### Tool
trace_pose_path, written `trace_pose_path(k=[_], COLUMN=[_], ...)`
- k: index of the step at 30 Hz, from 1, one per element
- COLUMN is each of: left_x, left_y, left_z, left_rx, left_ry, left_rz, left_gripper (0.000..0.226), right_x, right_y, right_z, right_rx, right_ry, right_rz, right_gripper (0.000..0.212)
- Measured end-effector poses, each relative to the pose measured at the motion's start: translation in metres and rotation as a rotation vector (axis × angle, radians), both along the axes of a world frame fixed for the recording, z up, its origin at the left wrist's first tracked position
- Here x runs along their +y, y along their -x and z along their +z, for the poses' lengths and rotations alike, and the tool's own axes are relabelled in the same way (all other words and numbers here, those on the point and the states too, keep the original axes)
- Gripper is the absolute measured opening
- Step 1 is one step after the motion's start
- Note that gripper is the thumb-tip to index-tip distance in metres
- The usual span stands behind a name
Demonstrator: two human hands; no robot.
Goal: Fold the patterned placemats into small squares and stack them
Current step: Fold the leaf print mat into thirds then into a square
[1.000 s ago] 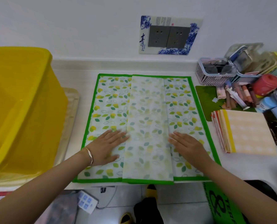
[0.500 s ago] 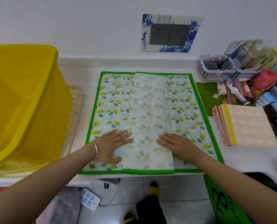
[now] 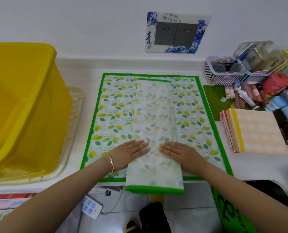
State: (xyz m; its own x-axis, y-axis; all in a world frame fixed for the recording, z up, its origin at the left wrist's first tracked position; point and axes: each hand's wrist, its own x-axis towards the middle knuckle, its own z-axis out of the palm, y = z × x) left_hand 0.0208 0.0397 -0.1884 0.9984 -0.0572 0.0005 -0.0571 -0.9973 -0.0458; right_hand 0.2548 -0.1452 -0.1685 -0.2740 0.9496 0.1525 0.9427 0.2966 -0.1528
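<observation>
Looking down from head height onto a white counter (image 3: 82,74). A thin, translucent placemat (image 3: 116,115), printed with green and yellow leaves and edged in bright green, lies flat on it. Down its middle lies a long, narrow folded strip (image 3: 154,111) of the same leaf-printed material, with its near end hanging past the counter's edge.

The left hand (image 3: 129,154), with a silver bangle (image 3: 111,161) at the wrist, and the right hand (image 3: 180,153) press flat on the strip's near part. Their fingers are straight and close together and grasp nothing.

The material looks light, limp and slick, so it is likely to slide or spring open. It is probably best pinned under the palms and lifted by its green-trimmed ends.

A stack of folded orange and yellow placemats (image 3: 257,132) sits to the right, near a crowded white basket (image 3: 220,76) and loose tubes (image 3: 245,96). A big yellow plastic tub (image 3: 22,106) stands to the left. Neither seems to block the fold.
</observation>
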Motion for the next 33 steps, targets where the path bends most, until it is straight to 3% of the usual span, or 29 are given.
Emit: trace_pose_path(k=[5,7,9,11,13,15,19,26,33], left_x=[0.005,0.010,0.014,0.011,0.006,0.004,0.003,0.018,0.020], left_y=[0.007,0.010,0.014,0.012,0.010,0.007,-0.002,-0.021,-0.034], left_z=[0.001,0.003,0.003,0.004,0.002,0.000,0.010,0.019,0.034], left_rx=[-0.115,-0.210,-0.319,-0.397,-0.459,-0.467,-0.494,-0.368,-0.251], left_ry=[0.142,0.222,0.298,0.407,0.527,0.709,0.952,0.909,1.000], left_rz=[0.020,0.053,0.114,0.217,0.364,0.546,0.837,1.047,1.153], left_gripper=[0.118,0.087,0.034,0.036,0.023,0.036,0.040,0.032,0.023], right_x=[-0.003,-0.009,-0.011,-0.010,-0.008,-0.005,0.008,0.031,0.044], right_y=[-0.007,-0.014,-0.016,-0.011,-0.006,-0.003,0.000,0.006,0.010], right_z=[-0.007,-0.006,-0.008,-0.010,-0.010,-0.005,0.004,-0.001,0.009], right_rx=[0.044,0.074,0.121,0.216,0.349,0.482,0.766,0.872,0.907], right_ry=[0.029,-0.003,-0.051,-0.091,-0.102,-0.087,0.078,0.016,0.055], right_rz=[-0.059,-0.090,-0.142,-0.216,-0.317,-0.450,-0.805,-1.007,-1.158], right_gripper=[0.050,0.046,0.041,0.036,0.031,0.024,0.019,0.031,0.020])
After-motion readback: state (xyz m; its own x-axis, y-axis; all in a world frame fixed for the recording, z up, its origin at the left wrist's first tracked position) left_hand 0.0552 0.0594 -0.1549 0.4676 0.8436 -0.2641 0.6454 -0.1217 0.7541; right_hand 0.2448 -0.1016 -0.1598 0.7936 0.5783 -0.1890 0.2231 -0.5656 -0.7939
